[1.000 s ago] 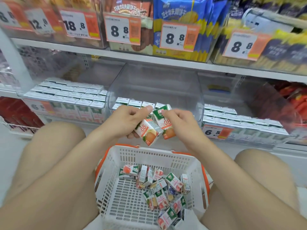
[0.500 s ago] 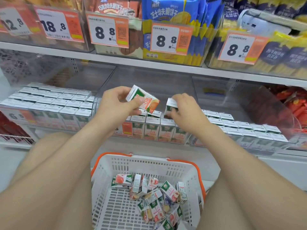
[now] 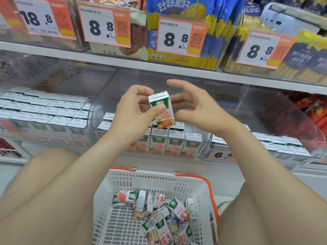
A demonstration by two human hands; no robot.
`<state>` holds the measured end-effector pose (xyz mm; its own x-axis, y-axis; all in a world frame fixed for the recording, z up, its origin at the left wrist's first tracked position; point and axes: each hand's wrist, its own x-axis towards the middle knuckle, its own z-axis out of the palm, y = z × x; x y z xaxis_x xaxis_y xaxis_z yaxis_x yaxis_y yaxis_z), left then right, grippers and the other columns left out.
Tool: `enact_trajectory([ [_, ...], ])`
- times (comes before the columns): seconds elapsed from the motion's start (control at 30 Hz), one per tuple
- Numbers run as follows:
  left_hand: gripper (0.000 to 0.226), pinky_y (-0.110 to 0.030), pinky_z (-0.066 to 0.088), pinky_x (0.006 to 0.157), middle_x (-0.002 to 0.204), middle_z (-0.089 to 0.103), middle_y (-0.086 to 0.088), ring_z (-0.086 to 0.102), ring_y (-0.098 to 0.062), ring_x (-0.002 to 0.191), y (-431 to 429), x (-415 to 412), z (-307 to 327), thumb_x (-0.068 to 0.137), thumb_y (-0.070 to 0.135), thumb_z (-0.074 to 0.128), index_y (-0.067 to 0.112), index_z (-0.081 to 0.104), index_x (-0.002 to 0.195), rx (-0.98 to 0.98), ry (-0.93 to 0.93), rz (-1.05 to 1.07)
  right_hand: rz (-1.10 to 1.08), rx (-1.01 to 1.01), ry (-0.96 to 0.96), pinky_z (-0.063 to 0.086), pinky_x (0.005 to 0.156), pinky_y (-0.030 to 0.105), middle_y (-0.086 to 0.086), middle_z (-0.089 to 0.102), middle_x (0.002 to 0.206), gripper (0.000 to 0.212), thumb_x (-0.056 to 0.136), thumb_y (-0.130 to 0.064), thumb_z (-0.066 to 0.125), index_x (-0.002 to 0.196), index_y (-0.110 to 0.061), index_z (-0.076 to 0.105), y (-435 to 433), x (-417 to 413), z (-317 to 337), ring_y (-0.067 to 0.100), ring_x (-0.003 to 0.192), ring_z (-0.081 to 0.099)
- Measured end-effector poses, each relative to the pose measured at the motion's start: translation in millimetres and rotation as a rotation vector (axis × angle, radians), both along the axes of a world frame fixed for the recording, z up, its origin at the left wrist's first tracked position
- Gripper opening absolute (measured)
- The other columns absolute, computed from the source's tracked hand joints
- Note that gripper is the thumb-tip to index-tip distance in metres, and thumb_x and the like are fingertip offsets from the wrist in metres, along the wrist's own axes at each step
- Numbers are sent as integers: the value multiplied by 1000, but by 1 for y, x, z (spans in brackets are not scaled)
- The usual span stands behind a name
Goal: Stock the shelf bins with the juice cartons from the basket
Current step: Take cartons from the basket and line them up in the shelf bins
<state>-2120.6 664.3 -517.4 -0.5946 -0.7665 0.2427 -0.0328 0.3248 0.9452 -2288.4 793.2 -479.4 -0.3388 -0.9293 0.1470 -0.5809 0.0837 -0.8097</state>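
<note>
My left hand (image 3: 134, 110) pinches a small juice carton (image 3: 162, 110), green and white with an orange picture, holding it upright above the middle clear shelf bin (image 3: 192, 152). My right hand (image 3: 192, 106) hovers just right of the carton with relaxed, spread fingers and holds nothing. The middle bin has a front row of upright cartons (image 3: 169, 145) and bare space behind them. Below, a white basket (image 3: 159, 181) with orange handles holds several loose cartons (image 3: 159, 214) in a heap.
Full bins of cartons flank the middle one at left (image 3: 44, 112) and right (image 3: 283, 145). The shelf above (image 3: 159, 66) carries snack packs behind price tags. My bare knees sit at both sides of the basket.
My right hand has let go of its carton into the bin and lifted away with fingers spread. My left hand has turned its carton upright and moved it rightward.
</note>
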Motion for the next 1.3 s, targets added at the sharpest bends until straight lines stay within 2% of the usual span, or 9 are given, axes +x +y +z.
enact_trajectory([
  [0.23, 35, -41, 66, 79, 119, 74, 4, 76, -13, 98, 7, -15, 10, 103, 25, 67, 19, 55, 136, -40, 21, -157, -177, -77, 310, 60, 87, 40, -9, 74, 105, 51, 85, -11, 82, 129, -26, 61, 14, -15, -1, 9, 91, 72],
  [0.37, 46, -39, 52, 103, 141, 61, 6, 63, -14, 123, -3, -23, -6, 103, 42, 61, 25, 50, 144, -459, -392, -216, -275, 79, 548, 45, 86, 39, 8, 62, 123, 63, 87, -13, 68, 144, -27, 46, 26, -28, -7, 27, 110, 58],
  [0.53, 79, -63, 22, 122, 147, 48, -3, 45, -32, 140, 1, -26, -36, 85, 86, 39, 41, 31, 150, -781, -887, -395, -254, 294, 764, 51, 82, 40, 5, 61, 111, 43, 86, -20, 68, 129, -25, 65, 13, -22, -20, 31, 107, 57],
  [0.7, 68, -63, 21, 123, 132, 48, -2, 52, -33, 128, -5, -29, -41, 95, 70, 57, 41, 32, 150, -817, -871, -379, -160, 506, 1076, 33, 74, 39, 2, 57, 89, 9, 84, -13, 62, 91, -16, 57, 5, -15, -29, 31, 88, 59],
  [0.83, 72, -61, 25, 122, 135, 50, -1, 51, -30, 128, -11, -27, -42, 91, 77, 54, 41, 32, 150, -799, -860, -405, -32, 625, 1176, 27, 76, 37, -1, 49, 79, 17, 89, -3, 55, 91, -17, 45, 6, -10, -31, 28, 77, 47],
  [0.97, 76, -59, 22, 124, 143, 52, -1, 47, -30, 135, -12, -25, -44, 92, 76, 50, 38, 29, 155, -809, -847, -400, -25, 645, 1133, 30, 74, 38, 0, 47, 76, 14, 88, -5, 54, 90, -16, 46, 10, -1, -30, 28, 75, 49],
  [1.13, 61, -50, 31, 120, 150, 48, 0, 45, -28, 140, 3, -13, -45, 98, 55, 59, 31, 41, 151, -853, -766, -333, -172, 226, 804, 52, 83, 40, 0, 67, 106, 31, 90, -9, 53, 117, -18, 66, 42, 18, -26, 22, 102, 62],
  [1.2, 51, -46, 35, 114, 142, 50, 1, 46, -27, 133, 18, -1, -43, 97, 46, 61, 29, 49, 144, -875, -681, -309, -170, 161, 562, 54, 75, 31, -12, 70, 88, 28, 88, -11, 54, 104, -25, 73, 63, 36, -22, 7, 81, 63],
  [1.3, 32, -41, 42, 100, 123, 52, 4, 46, -25, 116, 51, 17, -45, 96, 37, 58, 27, 57, 126, -915, -538, -292, 17, 409, 489, 53, 68, 29, -14, 63, 70, 25, 90, -14, 54, 97, -25, 75, 91, 57, -34, 6, 70, 61],
])
